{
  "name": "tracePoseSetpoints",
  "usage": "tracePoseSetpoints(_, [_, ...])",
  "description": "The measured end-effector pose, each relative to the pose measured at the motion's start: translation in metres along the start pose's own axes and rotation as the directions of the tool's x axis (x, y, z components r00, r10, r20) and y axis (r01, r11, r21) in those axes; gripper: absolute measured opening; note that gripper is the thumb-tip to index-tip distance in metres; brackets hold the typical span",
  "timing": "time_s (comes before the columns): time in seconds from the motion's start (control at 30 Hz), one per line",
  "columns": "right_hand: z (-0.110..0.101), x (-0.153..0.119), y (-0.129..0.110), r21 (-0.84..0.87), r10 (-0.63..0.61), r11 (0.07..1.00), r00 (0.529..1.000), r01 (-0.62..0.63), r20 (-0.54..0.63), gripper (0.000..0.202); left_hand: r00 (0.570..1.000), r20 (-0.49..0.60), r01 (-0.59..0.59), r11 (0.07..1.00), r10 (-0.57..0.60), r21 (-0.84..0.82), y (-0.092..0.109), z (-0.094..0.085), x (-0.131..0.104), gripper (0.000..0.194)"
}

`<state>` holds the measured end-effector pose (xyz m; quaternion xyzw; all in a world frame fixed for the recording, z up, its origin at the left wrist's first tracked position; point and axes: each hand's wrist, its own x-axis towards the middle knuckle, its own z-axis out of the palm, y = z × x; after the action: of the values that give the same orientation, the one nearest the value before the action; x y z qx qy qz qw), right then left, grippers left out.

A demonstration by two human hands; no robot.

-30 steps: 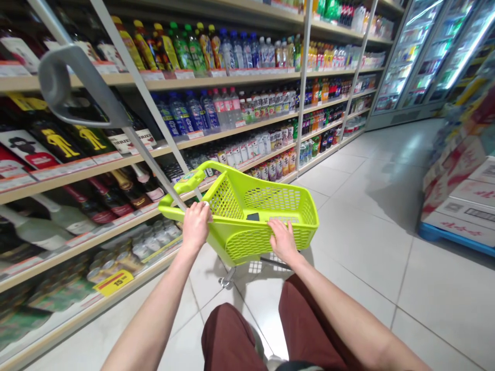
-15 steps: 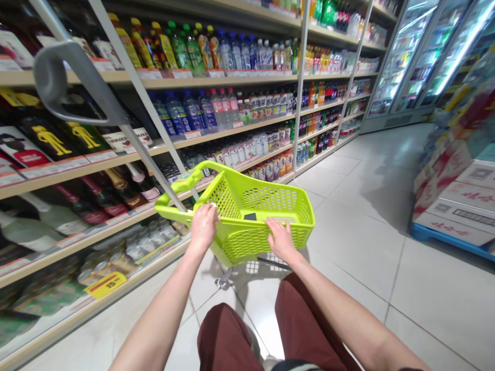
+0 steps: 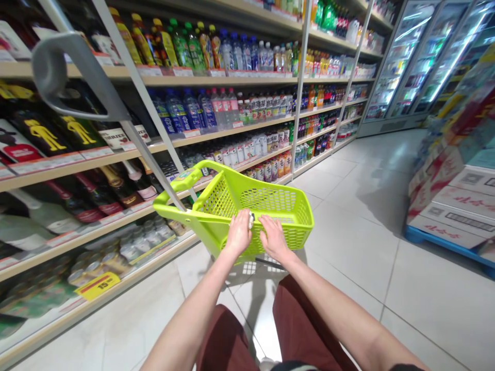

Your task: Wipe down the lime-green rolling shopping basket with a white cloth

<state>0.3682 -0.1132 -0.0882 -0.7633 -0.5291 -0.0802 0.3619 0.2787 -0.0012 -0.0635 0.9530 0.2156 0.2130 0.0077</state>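
Note:
A lime-green plastic shopping basket with slotted walls and a raised handle stands in front of my knees. Its near rim passes under both hands. My left hand is closed on a small crumpled white tissue and lies over the middle of that rim. Just to its right, my right hand grips the same rim, fingers over the edge and thumb against the outer wall. A narrow gap separates the hands. My left hand hides most of the basket floor near it.
Shelves of drinks bottles run along the left, with a yellow price tag low down. A grey looped handle on a metal pole rises at upper left. Stacked cartons on a blue pallet stand right; glass-door fridges behind.
My left hand has slid right along the near rim with the tissue, from the handle end to beside my right hand. The dark flat thing inside the basket is now covered.

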Motion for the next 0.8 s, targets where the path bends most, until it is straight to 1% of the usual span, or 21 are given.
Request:
tracePoseSetpoints(0.1, [0.007,0.017,-0.022,0.044,-0.061,0.997,0.996,0.058,0.071,0.044,0.994,0.084,0.062,0.997,-0.066,0.049,-0.016,-0.017,-0.001,0.067])
tracePoseSetpoints(0.13, [0.011,0.023,-0.03,0.041,-0.071,0.997,0.993,0.068,0.091,0.043,0.99,0.116,0.065,0.994,-0.074,0.083,-0.024,-0.024,-0.002,0.067])
tracePoseSetpoints(0.2, [0.02,0.035,-0.046,0.009,-0.079,0.997,0.992,0.078,0.097,0.044,0.983,0.161,0.06,0.985,-0.086,0.161,-0.042,-0.037,-0.005,0.067])
tracePoseSetpoints(0.3, [0.034,0.049,-0.063,-0.054,-0.083,0.995,0.993,0.088,0.078,0.043,0.98,0.177,0.04,0.965,-0.088,0.259,-0.059,-0.049,-0.01,0.062])
tracePoseSetpoints(0.37, [0.04,0.055,-0.065,-0.079,-0.08,0.993,0.991,0.088,0.104,0.039,0.98,0.179,0.03,0.957,-0.085,0.288,-0.063,-0.051,-0.013,0.057])
tracePoseSetpoints(0.43, [0.041,0.055,-0.058,-0.083,-0.076,0.993,0.988,0.088,0.136,0.036,0.981,0.171,0.039,0.953,-0.094,0.3,-0.062,-0.05,-0.014,0.053])
tracePoseSetpoints(0.53, [0.03,0.045,-0.03,-0.074,-0.065,0.994,0.989,0.075,0.134,0.033,0.984,0.154,0.043,0.953,-0.093,0.301,-0.059,-0.048,-0.016,0.052])
tracePoseSetpoints(0.63, [0.009,0.026,0.01,-0.076,0.002,0.997,0.998,0.003,0.061,0.029,0.986,0.134,0.054,0.952,-0.098,0.301,-0.058,-0.046,-0.016,0.052])
tracePoseSetpoints(0.7, [-0.003,0.015,0.032,-0.075,0.05,0.996,0.999,-0.051,-0.005,0.029,0.986,0.123,0.07,0.952,-0.112,0.299,-0.058,-0.045,-0.016,0.052])
tracePoseSetpoints(0.73, [-0.007,0.012,0.038,-0.071,0.07,0.995,0.997,-0.073,-0.033,0.029,0.986,0.119,0.077,0.952,-0.117,0.297,-0.058,-0.044,-0.016,0.052])
tracePoseSetpoints(0.8, [-0.007,0.009,0.04,-0.049,0.096,0.994,0.993,-0.1,-0.068,0.031,0.985,0.116,0.089,0.952,-0.128,0.293,-0.058,-0.043,-0.016,0.051])
